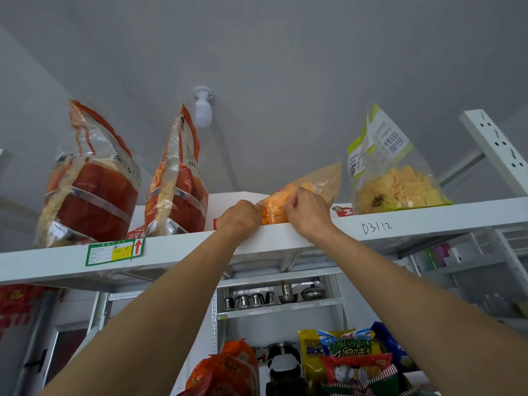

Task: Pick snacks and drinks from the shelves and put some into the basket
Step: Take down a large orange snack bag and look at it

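Both arms up at the top shelf [414, 221], front edge, about mid-span. Left hand [240, 217] and right hand [307, 214] each pinch the near end of a clear bag of orange snacks [314, 181], fingers curled into the film; bag lies tilted, its far end lifted toward the ceiling, near end at the shelf's front edge. No basket in view

Risks, as judged from here:
- Grip is on thin film only, at one end. A pull could let the plastic slip, or tear it, and spill the contents
- Bag sits overhead; if it slides off the edge faster than the hands follow, it drops toward the face or onto the packets on the lower shelf [357, 364]
- Green-labelled bag of yellow chips [397, 178] stands just beside, toward the right end. Dragging the orange bag sideways could topple it
- Two tall red-and-clear bags [94, 178] stand upright toward the left end, near the front edge; a shelf jolt might tip them

A straight pull toward the body looks safest
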